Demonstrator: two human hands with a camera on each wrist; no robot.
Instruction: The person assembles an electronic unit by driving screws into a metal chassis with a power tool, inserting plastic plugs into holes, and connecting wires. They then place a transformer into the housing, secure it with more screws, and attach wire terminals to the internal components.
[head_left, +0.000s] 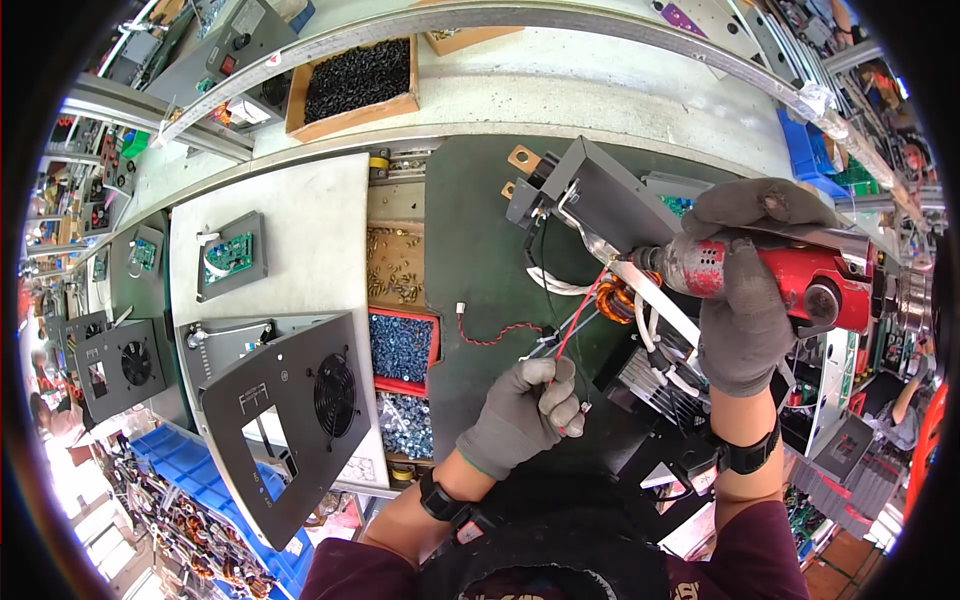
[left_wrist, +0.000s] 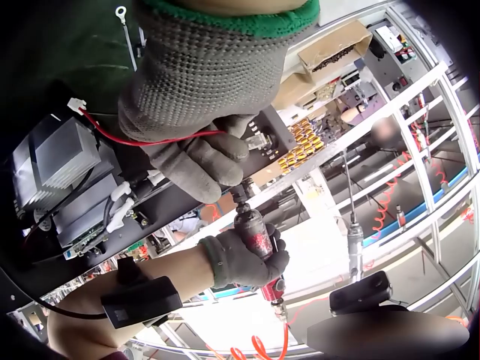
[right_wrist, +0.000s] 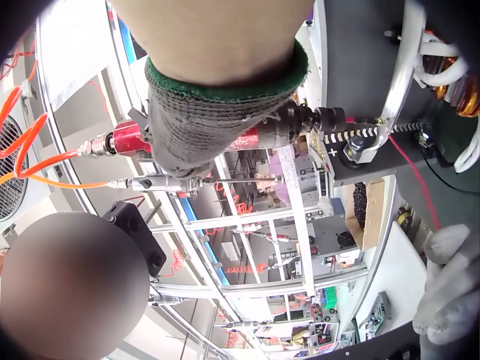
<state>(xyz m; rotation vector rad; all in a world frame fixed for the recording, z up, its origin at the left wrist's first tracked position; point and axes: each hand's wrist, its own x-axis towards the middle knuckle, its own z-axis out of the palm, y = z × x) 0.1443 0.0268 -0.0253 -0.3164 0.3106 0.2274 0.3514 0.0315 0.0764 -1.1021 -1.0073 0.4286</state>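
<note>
The gloved right hand (head_left: pixel 745 300) grips a red power tool (head_left: pixel 815 285), its nose held against the dark metal assembly (head_left: pixel 620 195) beside a white bar. In the right wrist view the tool's black nose (right_wrist: pixel 330 118) meets a terminal area near a metal loop. My gloved left hand (head_left: pixel 525 415) pinches a thin red wire (head_left: pixel 568 335) below the tool's tip; the same wire (left_wrist: pixel 112 136) crosses under the palm in the left wrist view. A copper-wound ring (head_left: pixel 622 297) and white cables lie beside the bar.
Bins of blue screws (head_left: pixel 403 345) and brass parts (head_left: pixel 392 265) stand left of the green mat (head_left: pixel 470 240). A fan panel (head_left: pixel 285 420) leans at the left. A box of black screws (head_left: pixel 357 80) sits at the back. A metal rail (head_left: pixel 560 15) arches overhead.
</note>
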